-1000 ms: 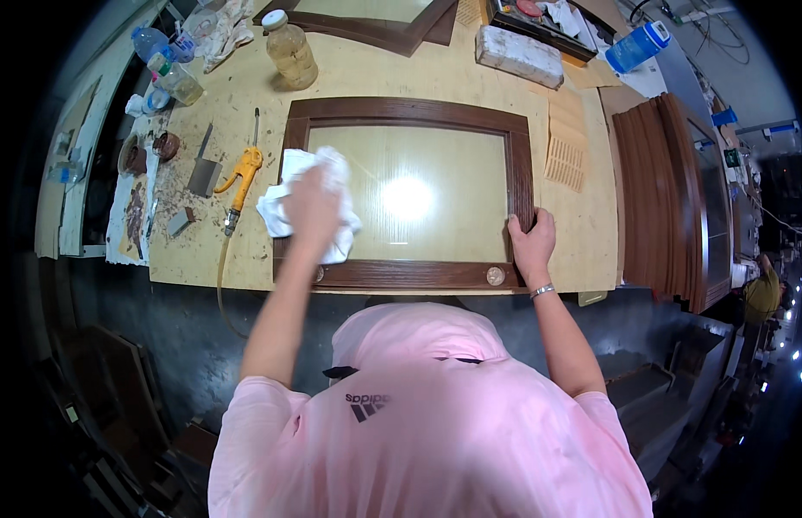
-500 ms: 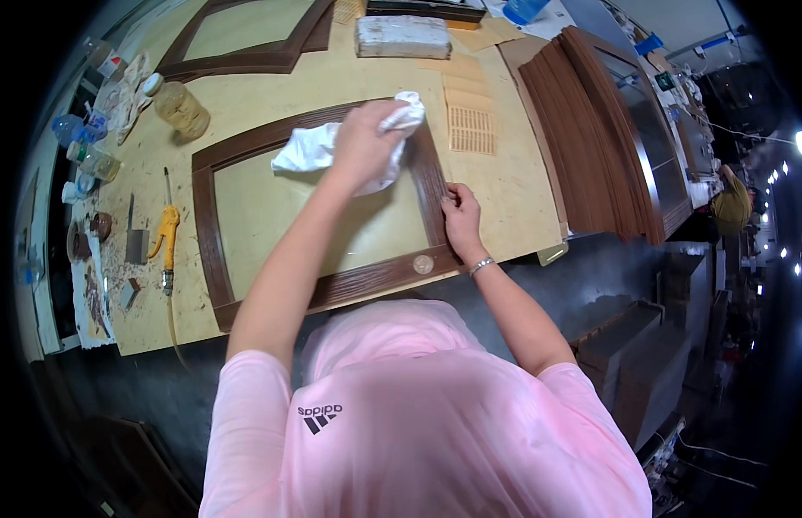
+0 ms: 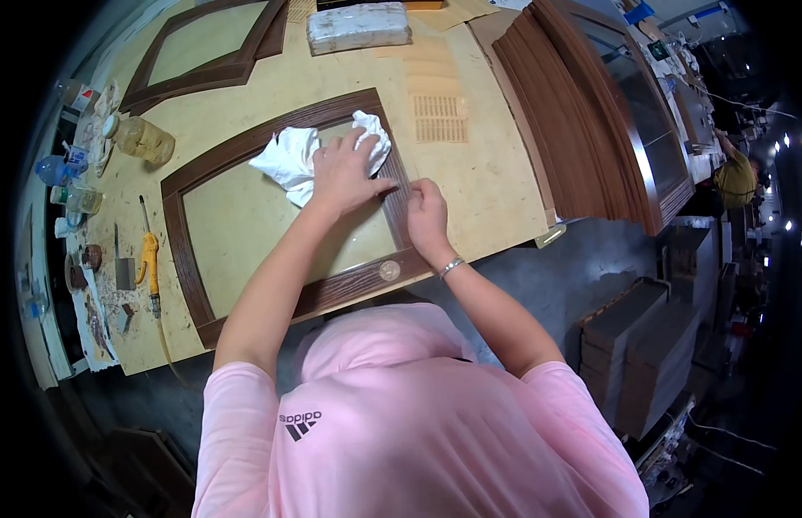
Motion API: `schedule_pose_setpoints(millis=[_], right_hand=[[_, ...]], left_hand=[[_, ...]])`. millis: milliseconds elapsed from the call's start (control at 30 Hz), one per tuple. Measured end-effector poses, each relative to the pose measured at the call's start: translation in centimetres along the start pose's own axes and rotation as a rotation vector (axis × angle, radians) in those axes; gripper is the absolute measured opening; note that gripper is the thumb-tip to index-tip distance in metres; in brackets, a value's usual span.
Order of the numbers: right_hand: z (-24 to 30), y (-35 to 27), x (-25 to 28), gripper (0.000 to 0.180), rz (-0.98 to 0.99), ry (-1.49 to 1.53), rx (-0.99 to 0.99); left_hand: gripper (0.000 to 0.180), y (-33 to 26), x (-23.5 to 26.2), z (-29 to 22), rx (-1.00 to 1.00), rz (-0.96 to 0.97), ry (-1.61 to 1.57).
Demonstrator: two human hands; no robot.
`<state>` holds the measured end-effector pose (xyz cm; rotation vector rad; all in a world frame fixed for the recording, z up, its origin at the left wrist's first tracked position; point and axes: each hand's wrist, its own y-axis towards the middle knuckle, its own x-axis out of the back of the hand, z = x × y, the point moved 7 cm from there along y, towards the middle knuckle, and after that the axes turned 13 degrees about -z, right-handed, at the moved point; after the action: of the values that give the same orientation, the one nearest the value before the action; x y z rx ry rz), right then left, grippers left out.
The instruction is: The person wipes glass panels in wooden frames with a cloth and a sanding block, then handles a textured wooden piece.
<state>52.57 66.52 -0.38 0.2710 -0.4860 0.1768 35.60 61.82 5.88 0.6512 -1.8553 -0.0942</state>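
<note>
A dark brown wooden cabinet door (image 3: 183, 250) with a clear pane lies flat on the workbench in front of me. My left hand (image 3: 342, 177) is spread over a crumpled white cloth (image 3: 286, 161), its fingertips on the cloth and its thumb stretched toward the door's right rail. The cloth bunches out on both sides of this hand, over the pane and near the far right corner. With curled fingers, my right hand (image 3: 428, 220) grips the door's right outer edge; its fingertips are partly hidden. A round pale sticker (image 3: 389, 271) is on the near rail.
To the left lie a yellow air blow gun (image 3: 150, 263) with a hose, a scraper (image 3: 125, 273) and a jar (image 3: 139, 140) of yellowish liquid. Another brown frame (image 3: 194, 80) and a wrapped white block (image 3: 359, 28) sit farther back. Stacked brown panels (image 3: 552, 129) stand at right.
My left hand has loosened from a closed grip on the cloth to spread fingers and drawn slightly nearer. My right hand stays at the door's edge. The whole view has shifted somewhat.
</note>
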Motion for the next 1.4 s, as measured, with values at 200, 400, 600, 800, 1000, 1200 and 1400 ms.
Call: schedule_pose_setpoints(millis=[200, 400, 600, 800, 1000, 1200, 1400], right_hand=[[0.7, 0.4, 0.3, 0.015, -0.008, -0.063, 0.030], [0.5, 0.1, 0.4, 0.014, -0.030, -0.051, 0.016], [0.5, 0.2, 0.3, 0.014, -0.006, -0.034, -0.004], [0.4, 0.3, 0.3, 0.014, -0.009, -0.050, 0.002], [0.2, 0.2, 0.1, 0.013, -0.009, -0.046, -0.006], [0.5, 0.2, 0.2, 0.012, -0.027, -0.057, 0.023], [0.3, 0.2, 0.1, 0.012, -0.023, -0.072, 0.015]], left_hand=[[0.065, 1.4, -1.9, 0.5, 0.005, 0.088, -0.029], [0.056, 2.0, -1.9, 0.3, -0.005, 0.130, -0.115], [0.060, 1.9, -1.6, 0.0, -0.043, 0.099, -0.109], [0.061, 2.1, -1.7, 0.0, -0.053, 0.109, -0.122], [0.058, 2.0, -1.8, 0.1, -0.050, 0.099, -0.134], [0.062, 2.0, -2.2, 0.4, -0.024, 0.120, -0.131], [0.064, 1.9, -2.5, 0.5, 0.006, 0.144, -0.131]])
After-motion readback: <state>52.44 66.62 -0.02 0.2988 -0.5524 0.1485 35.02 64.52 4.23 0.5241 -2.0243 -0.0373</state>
